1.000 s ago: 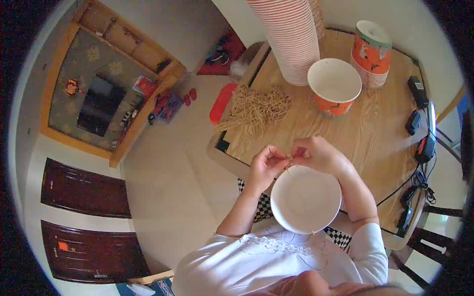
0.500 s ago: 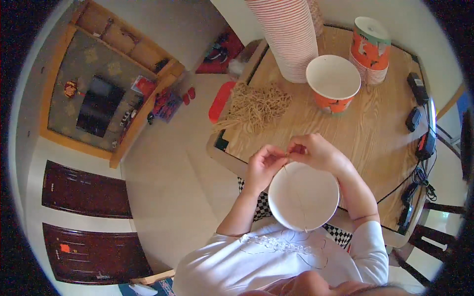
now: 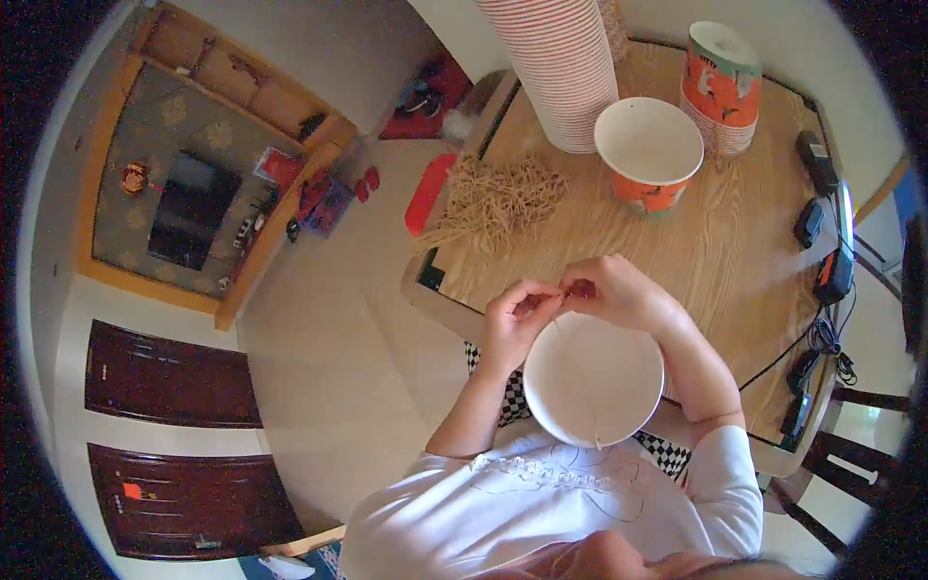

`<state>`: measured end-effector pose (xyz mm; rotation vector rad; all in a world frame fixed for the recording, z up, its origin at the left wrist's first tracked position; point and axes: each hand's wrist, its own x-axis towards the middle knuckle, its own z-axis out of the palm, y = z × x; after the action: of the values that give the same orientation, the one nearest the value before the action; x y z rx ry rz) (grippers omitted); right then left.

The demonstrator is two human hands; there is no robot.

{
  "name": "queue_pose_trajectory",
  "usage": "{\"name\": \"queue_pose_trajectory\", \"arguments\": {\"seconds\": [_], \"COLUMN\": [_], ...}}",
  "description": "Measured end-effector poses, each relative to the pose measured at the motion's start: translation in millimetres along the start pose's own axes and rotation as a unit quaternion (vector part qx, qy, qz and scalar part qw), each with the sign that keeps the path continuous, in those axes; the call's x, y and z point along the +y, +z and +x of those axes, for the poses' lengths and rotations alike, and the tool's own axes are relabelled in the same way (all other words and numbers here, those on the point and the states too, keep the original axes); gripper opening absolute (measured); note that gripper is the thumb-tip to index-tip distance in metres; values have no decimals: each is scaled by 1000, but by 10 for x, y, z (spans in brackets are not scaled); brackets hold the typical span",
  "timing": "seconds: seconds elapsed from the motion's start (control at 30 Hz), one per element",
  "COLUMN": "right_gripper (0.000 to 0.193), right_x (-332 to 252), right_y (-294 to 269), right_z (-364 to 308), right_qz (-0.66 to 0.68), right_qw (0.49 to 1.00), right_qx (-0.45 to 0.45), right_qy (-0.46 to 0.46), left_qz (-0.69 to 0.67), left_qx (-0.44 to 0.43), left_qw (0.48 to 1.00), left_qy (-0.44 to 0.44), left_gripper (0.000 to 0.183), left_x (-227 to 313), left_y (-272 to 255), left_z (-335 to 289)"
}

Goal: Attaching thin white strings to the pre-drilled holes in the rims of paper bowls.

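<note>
A white paper bucket rests at my lap with its open mouth up. A thin tan cord runs across its mouth from the near rim to the far rim. At the far rim, my left hand pinches the cord with thumb and forefinger. My right hand meets it there, its fingertips closed on the cord too. The fingertips of both hands touch or nearly touch, and the cord's end between them is hidden. Farther left on the table lies a loose pile of tan cords.
An orange-patterned paper bucket stands open on the wooden table. Behind it rise a tall leaning stack of white paper buckets and a shorter orange stack. Black adapters and cables line the right edge. A red stool sits beyond the left edge.
Both hands stay at the far rim, with the right fingers shifted slightly. The table scene sits a little higher in view; the bucket has barely moved.
</note>
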<state>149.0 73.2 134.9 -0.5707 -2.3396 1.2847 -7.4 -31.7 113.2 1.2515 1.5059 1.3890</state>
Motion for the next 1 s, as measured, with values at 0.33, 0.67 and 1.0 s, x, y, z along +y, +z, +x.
{"name": "queue_pose_trajectory", "arguments": {"seconds": [0.33, 0.67, 1.0], "right_gripper": [18, 15, 15], "right_x": [5, 48, -24], "right_y": [-3, 28, -13], "right_z": [12, -3, 0], "right_qz": [-33, -23, -48], "right_qw": [999, 999, 998], "right_qx": [-6, 32, 6], "right_qy": [-12, -19, 34], "left_qz": [32, -23, 7], "left_qx": [-22, 16, 10], "left_qw": [999, 999, 999], "left_qy": [11, -15, -51], "left_gripper": [11, 7, 7], "left_x": [-12, -40, -73], "left_y": [2, 5, -49], "left_z": [14, 41, 31]}}
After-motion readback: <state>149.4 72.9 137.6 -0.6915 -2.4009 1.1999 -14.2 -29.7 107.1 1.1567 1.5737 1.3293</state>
